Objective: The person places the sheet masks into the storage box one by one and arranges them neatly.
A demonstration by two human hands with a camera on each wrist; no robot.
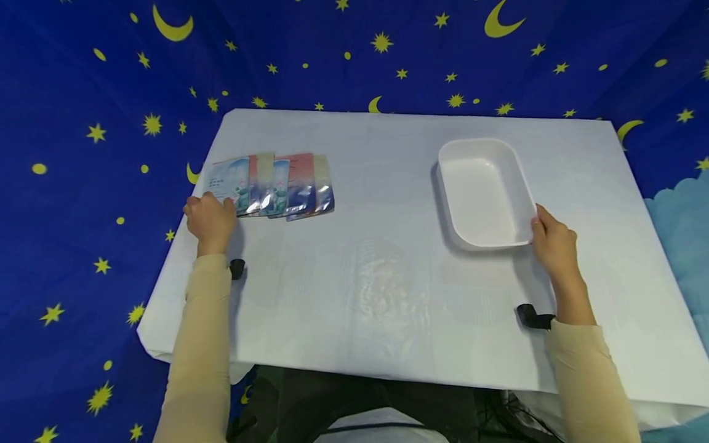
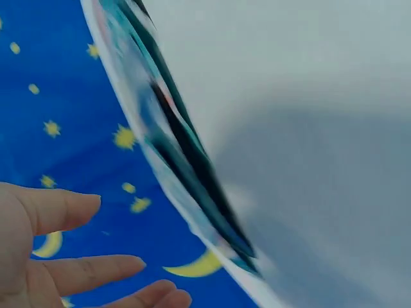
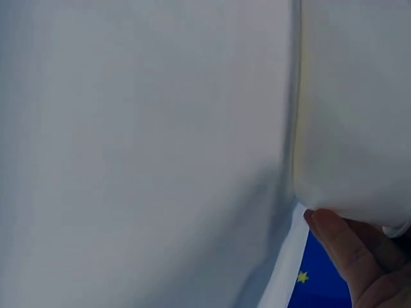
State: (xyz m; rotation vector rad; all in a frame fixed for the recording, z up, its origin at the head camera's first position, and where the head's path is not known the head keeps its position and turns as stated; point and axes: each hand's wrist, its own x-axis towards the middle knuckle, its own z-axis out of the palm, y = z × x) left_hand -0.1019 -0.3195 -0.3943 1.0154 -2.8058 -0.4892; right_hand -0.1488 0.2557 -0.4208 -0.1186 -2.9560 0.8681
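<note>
Several flat glossy sachets (image 1: 301,184), printed in blue, pink and beige, overlap in a row on the left of the table. My left hand (image 1: 212,223) is at the left end of that row. In the left wrist view its fingers (image 2: 96,271) are spread and apart from the sachets (image 2: 186,154), which show edge-on. Over on the right lies a white rectangular plastic tray (image 1: 487,197) with rounded corners. My right hand (image 1: 556,246) pinches its near right corner; the right wrist view shows the thumb and fingers at the tray's wall (image 3: 359,109).
A white cloth covers the table (image 1: 310,277), with a shiny creased patch near the middle. Dark blue fabric (image 1: 310,55) with yellow stars and moons hangs behind and to the left. Black wrist-camera mounts (image 1: 534,317) stick out beside both wrists.
</note>
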